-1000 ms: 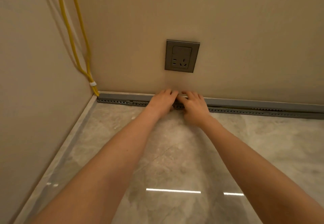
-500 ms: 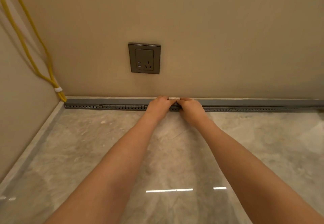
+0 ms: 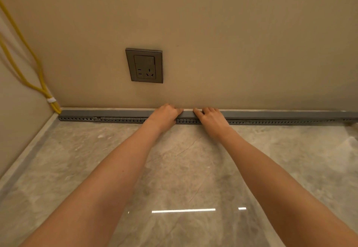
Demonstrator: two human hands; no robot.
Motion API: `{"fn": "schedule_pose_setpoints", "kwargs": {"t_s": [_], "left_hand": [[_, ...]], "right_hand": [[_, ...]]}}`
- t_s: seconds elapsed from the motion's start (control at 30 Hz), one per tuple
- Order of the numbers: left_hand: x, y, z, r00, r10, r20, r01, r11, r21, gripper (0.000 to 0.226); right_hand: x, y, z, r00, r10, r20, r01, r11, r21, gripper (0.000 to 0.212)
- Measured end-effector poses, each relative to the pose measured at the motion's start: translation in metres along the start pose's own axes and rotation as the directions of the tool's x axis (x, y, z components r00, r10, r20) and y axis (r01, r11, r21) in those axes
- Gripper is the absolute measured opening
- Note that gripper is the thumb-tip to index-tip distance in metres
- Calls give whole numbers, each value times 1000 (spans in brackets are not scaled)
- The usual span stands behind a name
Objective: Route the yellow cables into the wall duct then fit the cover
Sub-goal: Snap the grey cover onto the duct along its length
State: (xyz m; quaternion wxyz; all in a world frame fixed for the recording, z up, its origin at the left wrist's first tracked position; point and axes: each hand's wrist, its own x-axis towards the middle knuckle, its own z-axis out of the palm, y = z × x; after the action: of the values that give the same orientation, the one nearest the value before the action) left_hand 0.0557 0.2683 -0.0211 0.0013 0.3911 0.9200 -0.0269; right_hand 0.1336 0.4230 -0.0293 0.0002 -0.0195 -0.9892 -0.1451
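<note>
A long grey slotted duct (image 3: 120, 119) runs along the foot of the back wall, with a flat grey cover (image 3: 271, 114) lying on top of it. My left hand (image 3: 164, 114) and my right hand (image 3: 210, 115) press down on the cover side by side, a short gap between them, fingers curled over its top edge. Two yellow cables (image 3: 38, 68) come down the left corner, are bound by a white tie (image 3: 51, 100), and enter the duct's left end. Inside the duct the cables are hidden.
A grey wall socket (image 3: 145, 65) sits on the beige wall above my left hand. The glossy grey marble floor (image 3: 184, 169) fills the foreground. A side wall (image 3: 17, 121) closes the left.
The view has shifted along the wall. My hands, touching before, have spread a little apart along the cover.
</note>
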Motion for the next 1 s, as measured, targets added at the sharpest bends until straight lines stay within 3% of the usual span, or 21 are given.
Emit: {"fn": "schedule_pose_setpoints", "kwargs": {"t_s": [0.43, 0.7, 0.83, 1.0], "left_hand": [[3, 0, -2, 1000, 25, -4, -25, 993, 114, 49], [1, 9, 0, 999, 44, 26, -49, 957, 286, 54], [1, 14, -2, 996, 62, 68, -82, 932, 352, 59], [1, 20, -6, 996, 22, 90, -52, 936, 349, 49]], "right_hand": [[6, 15, -8, 997, -78, 3, 78, 991, 109, 52], [12, 19, -11, 997, 2, 80, -20, 975, 221, 30], [12, 20, -12, 996, 35, 81, -59, 949, 309, 29], [5, 16, -9, 999, 22, 35, -30, 971, 238, 27]]}}
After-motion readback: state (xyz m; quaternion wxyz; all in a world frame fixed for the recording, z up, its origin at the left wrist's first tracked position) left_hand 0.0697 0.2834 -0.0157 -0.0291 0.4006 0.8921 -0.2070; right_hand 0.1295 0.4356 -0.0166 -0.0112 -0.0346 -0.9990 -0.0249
